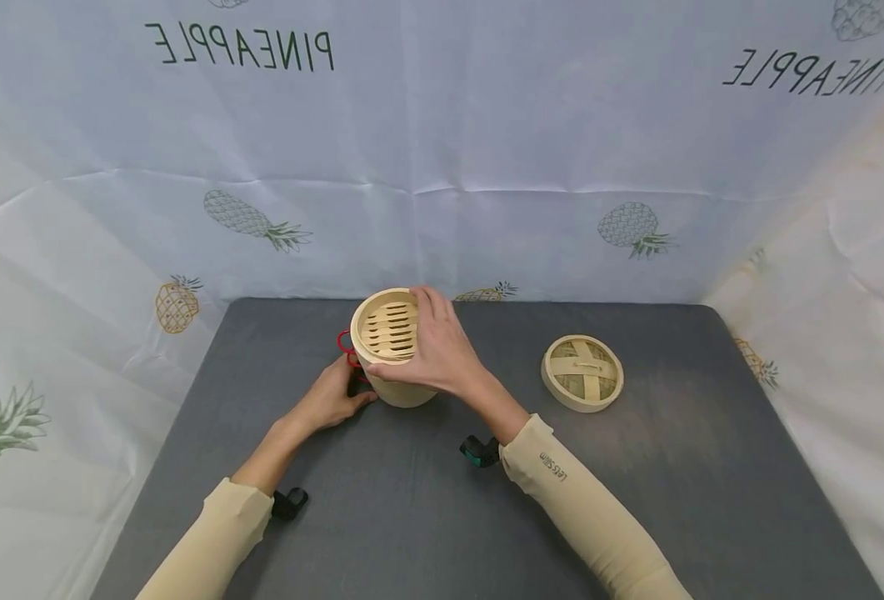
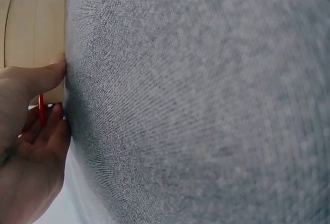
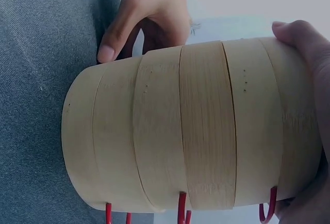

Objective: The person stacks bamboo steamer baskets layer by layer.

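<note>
A stack of three bamboo steamer baskets [image 1: 404,395] stands on the dark table, with red loops [image 3: 181,207] along its sides. The slatted floor [image 1: 389,332] of the top basket shows from above. My right hand [image 1: 445,346] grips that top basket, thumb on the near side and fingers over the far rim. Down at the base, my left hand [image 1: 331,396] holds the bottom basket [image 2: 50,28] from the left. In the left wrist view its thumb lies along the basket wall, and its curled fingers are beside a red loop [image 2: 42,109].
A round woven bamboo lid [image 1: 582,373] with crossed strips lies on the table [image 1: 412,517] to the right of the stack. Behind the table's far edge hangs a pale curtain [image 1: 442,133] printed with pineapples. Black straps [image 1: 481,451] are at both wrists.
</note>
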Demonstrator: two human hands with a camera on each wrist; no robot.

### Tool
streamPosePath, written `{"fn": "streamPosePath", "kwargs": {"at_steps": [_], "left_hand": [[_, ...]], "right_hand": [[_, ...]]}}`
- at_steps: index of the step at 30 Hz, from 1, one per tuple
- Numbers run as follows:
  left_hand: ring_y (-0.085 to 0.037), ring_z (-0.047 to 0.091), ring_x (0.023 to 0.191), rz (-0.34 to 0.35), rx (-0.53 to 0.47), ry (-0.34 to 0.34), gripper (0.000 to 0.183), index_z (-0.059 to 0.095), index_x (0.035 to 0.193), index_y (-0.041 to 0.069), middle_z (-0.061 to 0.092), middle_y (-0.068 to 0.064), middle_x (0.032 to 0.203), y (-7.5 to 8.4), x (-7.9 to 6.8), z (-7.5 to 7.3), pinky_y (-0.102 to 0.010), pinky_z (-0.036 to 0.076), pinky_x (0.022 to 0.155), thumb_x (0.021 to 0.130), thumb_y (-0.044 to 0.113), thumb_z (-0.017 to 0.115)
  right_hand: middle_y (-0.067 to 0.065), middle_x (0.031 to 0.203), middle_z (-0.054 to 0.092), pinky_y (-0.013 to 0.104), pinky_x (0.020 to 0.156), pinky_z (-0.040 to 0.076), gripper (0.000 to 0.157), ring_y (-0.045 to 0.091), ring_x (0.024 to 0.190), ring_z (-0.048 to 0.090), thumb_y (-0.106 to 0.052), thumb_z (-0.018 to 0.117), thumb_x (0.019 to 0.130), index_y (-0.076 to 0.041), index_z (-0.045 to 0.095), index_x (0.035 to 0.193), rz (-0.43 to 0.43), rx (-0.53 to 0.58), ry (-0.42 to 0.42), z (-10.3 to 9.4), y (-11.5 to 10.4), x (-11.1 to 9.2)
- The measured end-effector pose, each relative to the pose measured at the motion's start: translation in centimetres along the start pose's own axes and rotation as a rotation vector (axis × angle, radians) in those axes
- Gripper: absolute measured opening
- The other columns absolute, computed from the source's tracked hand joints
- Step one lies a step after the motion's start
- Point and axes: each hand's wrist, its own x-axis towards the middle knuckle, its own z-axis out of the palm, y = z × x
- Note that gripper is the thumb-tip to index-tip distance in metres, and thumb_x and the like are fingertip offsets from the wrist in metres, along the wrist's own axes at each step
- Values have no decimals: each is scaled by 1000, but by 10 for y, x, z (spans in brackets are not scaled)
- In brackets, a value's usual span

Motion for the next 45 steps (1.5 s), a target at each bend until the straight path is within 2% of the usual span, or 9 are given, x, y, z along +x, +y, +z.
{"fn": "streamPosePath", "kwargs": {"at_steps": [6, 14, 23, 33, 42, 45], "left_hand": [[-33, 68, 125, 21, 14, 24, 72, 54, 148, 10, 67, -14, 138, 2, -2, -3, -55, 58, 103, 87, 19, 92], [-35, 65, 134, -26, 26, 19, 77, 53, 153, 9, 65, -16, 142, 1, -3, -7, -56, 55, 111, 88, 20, 92], [-31, 68, 128, -21, 10, 20, 74, 54, 150, 13, 67, -11, 140, 2, -1, -5, -52, 58, 107, 88, 22, 92], [-34, 64, 137, -25, 6, 10, 79, 51, 155, 14, 64, -13, 146, 2, 2, -1, -55, 55, 112, 88, 24, 92], [-35, 64, 137, -12, 3, 6, 83, 49, 158, 11, 63, -15, 149, 2, 0, 1, -56, 55, 112, 88, 22, 93], [-36, 64, 137, 0, 5, 14, 83, 49, 157, 11, 63, -16, 148, 1, -2, 1, -57, 54, 113, 87, 20, 92]], "right_hand": [[17, 166, 39, 54, 124, 45, 127, 36, 153, 41, -67, 88, 73, -2, 31, 165, -14, 15, -2, 0, 0, 4], [16, 167, 38, 55, 124, 45, 125, 35, 154, 39, -65, 89, 74, -3, 31, 165, -11, 60, 1, 2, -3, 6], [15, 169, 37, 57, 124, 45, 125, 37, 156, 37, -66, 89, 73, -6, 32, 167, 59, 96, 39, 4, -8, 2], [16, 168, 39, 57, 122, 46, 124, 38, 154, 39, -64, 91, 71, -5, 34, 165, 57, 92, 38, -1, -5, 0], [15, 167, 40, 57, 121, 47, 126, 37, 152, 42, -66, 90, 70, -4, 35, 165, 79, 105, 73, 5, -5, -3], [16, 167, 40, 57, 121, 48, 126, 37, 152, 41, -65, 90, 70, -4, 35, 165, 76, 102, 62, 7, -5, -4]]}}
